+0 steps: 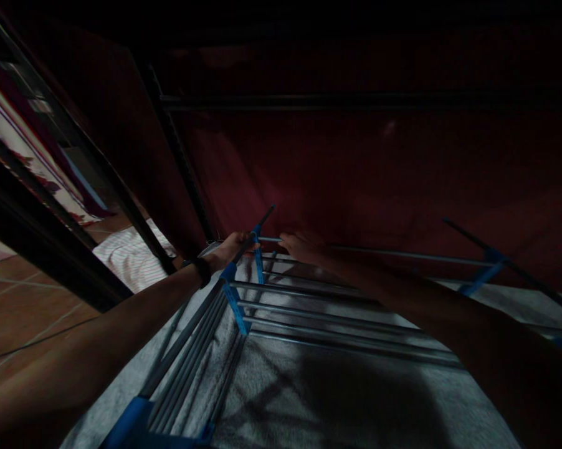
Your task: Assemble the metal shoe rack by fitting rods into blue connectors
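Observation:
A rack of grey metal tubes (337, 315) with blue plastic joints lies across a pale cloth in front of me. At its far left corner, my left hand (234, 247) is closed around the frame beside a blue joint piece (258, 262). My right hand (304, 246) grips the far cross tube (269, 239), a little to the right of that joint. A second blue joint (235, 305) stands nearer to me, with several parallel tubes running right from it. The palms and some fingers of both hands are hidden.
Pale grey fabric (271, 399) lies under the rack. Dark red cloth (379, 168) hangs behind, crossed by a dark metal bar (309, 101). Dark posts (52, 231) rise on the left. Beyond them are a striped cloth (131, 259) and tiled floor (33, 305).

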A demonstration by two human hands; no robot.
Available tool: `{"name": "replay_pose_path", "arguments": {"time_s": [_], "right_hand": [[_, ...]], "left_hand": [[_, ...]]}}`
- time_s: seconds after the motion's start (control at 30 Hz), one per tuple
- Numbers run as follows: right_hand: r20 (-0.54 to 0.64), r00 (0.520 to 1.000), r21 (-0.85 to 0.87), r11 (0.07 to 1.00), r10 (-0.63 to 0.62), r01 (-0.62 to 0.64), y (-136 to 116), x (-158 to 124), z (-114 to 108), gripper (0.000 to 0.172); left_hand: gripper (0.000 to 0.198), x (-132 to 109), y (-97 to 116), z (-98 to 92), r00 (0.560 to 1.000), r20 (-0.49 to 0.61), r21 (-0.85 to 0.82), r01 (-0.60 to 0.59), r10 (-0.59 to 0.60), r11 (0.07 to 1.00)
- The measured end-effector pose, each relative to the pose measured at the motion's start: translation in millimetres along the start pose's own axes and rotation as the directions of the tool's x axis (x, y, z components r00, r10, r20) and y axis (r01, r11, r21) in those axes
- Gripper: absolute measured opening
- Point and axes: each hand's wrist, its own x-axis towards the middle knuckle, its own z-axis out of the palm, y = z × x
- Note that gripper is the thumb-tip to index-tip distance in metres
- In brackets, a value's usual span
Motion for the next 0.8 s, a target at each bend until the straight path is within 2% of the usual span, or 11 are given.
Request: {"name": "replay_pose_path", "arguments": {"time_s": [0.2, 0.5, 0.8], "right_hand": [[0.008, 1.0, 0.039, 0.999, 0.006, -0.006, 3, 5, 6, 0.038], [0.047, 0.998, 0.178, 0.984, -0.03, 0.021, 9, 16, 6, 0.036], [0.024, 0.998, 0.076, 0.996, 0.051, -0.052, 2, 1, 0, 0.039]], "left_hand": [[0.032, 2, -8, -2.4, 1.0, 0.003, -0.014, -0.014, 0.015, 1.0], [0.034, 5, -14, -4.6, 1.0, 0.006, -0.009, -0.005, 0.005, 1.0], [0.04, 4, -9, -1.7, 1.0, -0.006, -0.04, 0.016, -0.016, 0.999]]}}
